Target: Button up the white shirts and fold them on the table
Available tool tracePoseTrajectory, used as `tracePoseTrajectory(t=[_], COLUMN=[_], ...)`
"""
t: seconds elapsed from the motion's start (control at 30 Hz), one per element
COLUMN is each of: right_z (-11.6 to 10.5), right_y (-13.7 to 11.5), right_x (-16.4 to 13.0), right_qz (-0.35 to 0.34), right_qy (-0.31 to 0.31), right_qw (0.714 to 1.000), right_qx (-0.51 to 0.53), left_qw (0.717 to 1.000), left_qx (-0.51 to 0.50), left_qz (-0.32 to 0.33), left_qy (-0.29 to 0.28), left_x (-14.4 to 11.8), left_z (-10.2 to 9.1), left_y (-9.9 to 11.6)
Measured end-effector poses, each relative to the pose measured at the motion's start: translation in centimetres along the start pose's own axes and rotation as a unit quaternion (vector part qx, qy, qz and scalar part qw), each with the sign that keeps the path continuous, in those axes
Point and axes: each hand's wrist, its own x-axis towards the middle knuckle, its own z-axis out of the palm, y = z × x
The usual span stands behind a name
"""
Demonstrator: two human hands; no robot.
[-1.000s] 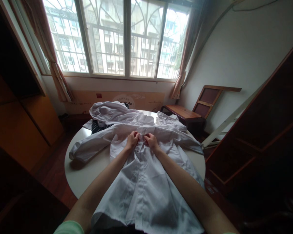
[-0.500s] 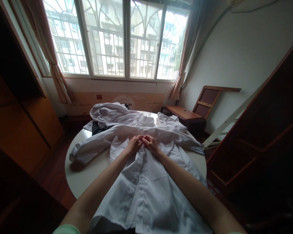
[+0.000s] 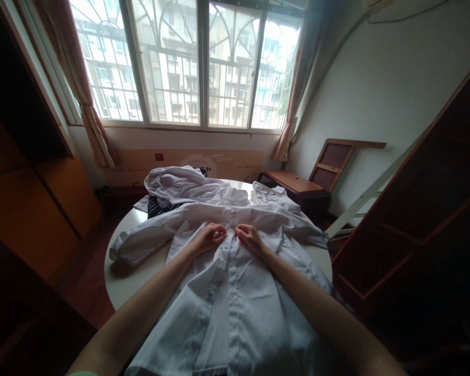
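**A:** Where is the work item located?

**B:** The white shirt (image 3: 254, 292) lies front upward on the round desk (image 3: 119, 292), with its lower part nearest the viewer. Below the hands, the two buttoned-front edges lie apart.

**A:** Specify the pose of the hands.

**B:** Both forearms extend forward over the shirt and converge. The left hand (image 3: 210, 237) lies palm down at the left front edge, fingers curled; whether they pinch the cloth cannot be told. The right hand (image 3: 250, 237) faces it, fingers closed on the right front edge. A narrow gap separates the hands.

**A:** What else does the desk carry?

**B:** Beyond the shirt's collar, on the left, a rumpled white garment (image 3: 180, 183) rests beside and partly over a black striped cloth (image 3: 160, 207). On the far right lies a second, more compact white garment (image 3: 276, 197).

**A:** List the items behind.

**B:** A wooden bench (image 3: 293, 181) stands to the right. A printed tan panel (image 3: 172, 162) sits below the barred window (image 3: 172, 68).
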Motion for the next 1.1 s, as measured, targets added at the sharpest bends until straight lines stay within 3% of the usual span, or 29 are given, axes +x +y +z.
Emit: tracePoseTrajectory(t=[0.17,0.33,0.47,0.67,0.8,1.0,1.1], right_z=[0.4,0.6,0.5,0.3,0.2,-0.6,-1.4], right_y=[-0.1,0.0,-0.4,-0.7,-0.6,-0.9,-1.0], right_x=[-0.3,-0.3,-0.4,-0.2,-0.2,-0.3,-0.1], right_qz=[-0.086,-0.082,-0.08,-0.062,-0.01,0.018,0.02], right_qy=[-0.077,-0.141,-0.157,-0.137,-0.128,-0.211,-0.253], right_qw=[0.989,0.974,0.97,0.981,0.989,0.977,0.966], right_qx=[-0.093,-0.16,-0.169,-0.126,-0.076,0.009,0.046], left_qw=[0.994,0.991,0.985,0.978,0.978,0.979,0.959], left_qx=[-0.078,-0.098,-0.106,-0.05,-0.021,-0.108,-0.176], left_qz=[-0.062,-0.078,-0.097,-0.103,-0.098,-0.056,-0.045], left_qy=[-0.036,-0.049,-0.095,-0.176,-0.181,-0.165,-0.219], left_x=[0.0,0.1,0.1,0.2,0.0,-0.2,-0.1], left_z=[-0.3,-0.5,-1.3,-2.2,-2.1,-2.1,-2.2], left_y=[0.5,0.4,0.8,2.2,2.3,2.0,1.9])
